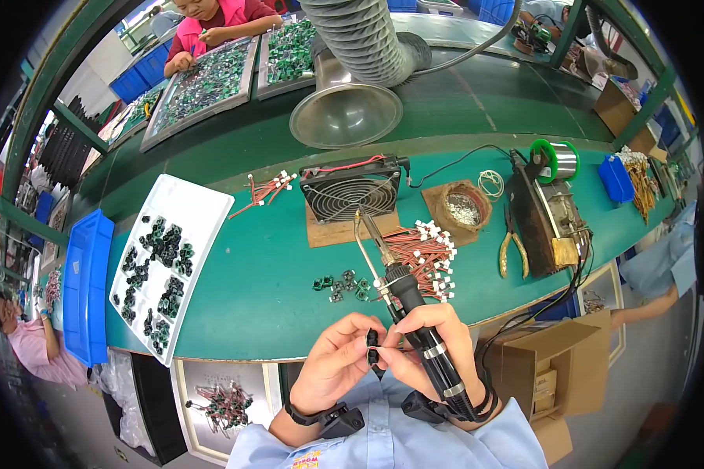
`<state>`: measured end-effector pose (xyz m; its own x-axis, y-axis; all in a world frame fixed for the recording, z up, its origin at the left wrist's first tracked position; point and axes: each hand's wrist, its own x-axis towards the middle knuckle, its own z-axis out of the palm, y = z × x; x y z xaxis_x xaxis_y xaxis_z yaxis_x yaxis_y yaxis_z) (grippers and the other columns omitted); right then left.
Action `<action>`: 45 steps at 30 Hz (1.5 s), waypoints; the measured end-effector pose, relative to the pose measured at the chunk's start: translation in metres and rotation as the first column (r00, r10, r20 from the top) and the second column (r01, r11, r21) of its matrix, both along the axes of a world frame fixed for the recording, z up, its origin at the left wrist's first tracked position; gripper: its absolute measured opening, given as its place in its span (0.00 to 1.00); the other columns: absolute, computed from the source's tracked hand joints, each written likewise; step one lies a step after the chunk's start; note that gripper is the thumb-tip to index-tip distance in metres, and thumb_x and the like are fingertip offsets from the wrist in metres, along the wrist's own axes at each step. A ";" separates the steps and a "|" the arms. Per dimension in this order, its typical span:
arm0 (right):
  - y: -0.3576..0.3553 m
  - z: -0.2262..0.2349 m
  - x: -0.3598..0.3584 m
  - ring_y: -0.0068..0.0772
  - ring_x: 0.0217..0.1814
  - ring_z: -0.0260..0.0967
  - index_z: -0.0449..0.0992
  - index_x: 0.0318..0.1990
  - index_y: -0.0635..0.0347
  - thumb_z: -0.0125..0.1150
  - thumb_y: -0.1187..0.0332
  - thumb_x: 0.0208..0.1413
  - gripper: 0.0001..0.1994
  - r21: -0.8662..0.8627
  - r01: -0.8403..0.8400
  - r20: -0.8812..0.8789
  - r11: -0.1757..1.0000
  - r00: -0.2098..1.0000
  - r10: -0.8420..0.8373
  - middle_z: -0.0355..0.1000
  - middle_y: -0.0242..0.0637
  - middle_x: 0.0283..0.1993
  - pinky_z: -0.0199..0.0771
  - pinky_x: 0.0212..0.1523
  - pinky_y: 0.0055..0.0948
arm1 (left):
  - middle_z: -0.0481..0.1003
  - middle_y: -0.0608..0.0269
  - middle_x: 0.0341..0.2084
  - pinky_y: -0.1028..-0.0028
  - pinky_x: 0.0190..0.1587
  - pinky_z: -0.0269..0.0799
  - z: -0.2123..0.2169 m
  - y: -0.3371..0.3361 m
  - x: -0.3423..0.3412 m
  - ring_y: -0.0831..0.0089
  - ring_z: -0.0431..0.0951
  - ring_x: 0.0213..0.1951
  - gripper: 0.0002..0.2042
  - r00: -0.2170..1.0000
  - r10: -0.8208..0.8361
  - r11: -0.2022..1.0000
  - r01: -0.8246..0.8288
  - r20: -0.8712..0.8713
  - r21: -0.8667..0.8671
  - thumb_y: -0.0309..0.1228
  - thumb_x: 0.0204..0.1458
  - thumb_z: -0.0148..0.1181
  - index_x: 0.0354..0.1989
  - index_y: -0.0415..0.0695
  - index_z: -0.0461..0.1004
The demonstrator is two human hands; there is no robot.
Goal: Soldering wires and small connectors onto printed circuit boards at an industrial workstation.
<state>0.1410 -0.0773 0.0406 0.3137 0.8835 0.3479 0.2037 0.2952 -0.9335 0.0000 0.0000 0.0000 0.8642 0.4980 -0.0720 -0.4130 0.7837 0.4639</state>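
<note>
At the table's near edge, my left hand [332,366] pinches a small black part [372,345] between thumb and fingers. My right hand [440,338] is closed round a black soldering iron [405,288] with a thin metal tube along its side. Its tip points up and away, toward the fan, apart from the black part. The right thumb and a fingertip also meet at the black part, perhaps on a thin wire too small to make out. Just beyond my hands lie several small green-and-black parts [343,286] and a heap of red wires with white connectors [426,254].
A black fan [350,191] stands beyond the iron, below a metal extraction hood [346,117]. To the right are pliers [513,248], a round tin [463,207] and a solder spool [555,162]. A white tray [199,234] of parts and a blue bin [86,289] stand left. Co-workers sit nearby.
</note>
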 end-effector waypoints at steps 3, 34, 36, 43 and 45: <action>0.000 0.001 0.001 0.25 0.27 0.73 0.61 0.41 0.60 0.62 0.81 0.45 0.17 0.000 -0.007 0.012 1.000 1.000 0.007 0.72 0.38 0.27 0.74 0.23 0.20 | 0.69 0.59 0.40 0.75 0.41 0.69 0.001 0.000 0.001 0.72 0.73 0.40 0.11 0.999 -0.015 1.000 0.015 0.033 0.011 0.29 0.57 0.51 0.45 0.38 0.66; 0.000 0.004 0.006 0.20 0.27 0.72 0.64 0.40 0.60 0.65 0.79 0.43 0.17 0.004 0.005 0.022 1.000 1.000 -0.005 0.72 0.33 0.26 0.69 0.25 0.18 | 0.68 0.59 0.38 0.74 0.38 0.68 0.001 -0.001 0.001 0.71 0.71 0.37 0.11 0.997 0.030 0.991 -0.021 -0.070 0.129 0.30 0.56 0.52 0.43 0.36 0.67; 0.000 0.003 0.007 0.21 0.27 0.72 0.65 0.40 0.60 0.65 0.79 0.43 0.17 0.006 0.006 0.008 1.000 1.000 -0.006 0.72 0.33 0.26 0.70 0.26 0.19 | 0.68 0.59 0.38 0.74 0.38 0.68 0.001 -0.001 0.001 0.71 0.71 0.37 0.11 0.997 0.032 0.991 -0.021 -0.075 0.135 0.30 0.56 0.52 0.43 0.36 0.67; -0.001 0.004 0.009 0.21 0.28 0.72 0.65 0.40 0.60 0.65 0.80 0.43 0.17 0.020 0.009 0.018 1.000 1.000 -0.010 0.72 0.34 0.27 0.70 0.27 0.19 | 0.68 0.59 0.38 0.74 0.39 0.68 0.004 -0.002 0.003 0.71 0.71 0.38 0.11 0.994 0.037 0.991 -0.023 -0.103 0.129 0.30 0.56 0.52 0.43 0.36 0.68; -0.001 0.004 0.009 0.21 0.28 0.73 0.65 0.40 0.60 0.65 0.80 0.44 0.17 0.026 0.011 0.023 1.000 1.000 -0.012 0.72 0.34 0.27 0.71 0.27 0.19 | 0.68 0.59 0.38 0.74 0.39 0.68 0.004 -0.002 0.002 0.71 0.71 0.38 0.11 0.994 0.035 0.991 -0.021 -0.101 0.135 0.30 0.56 0.52 0.43 0.36 0.68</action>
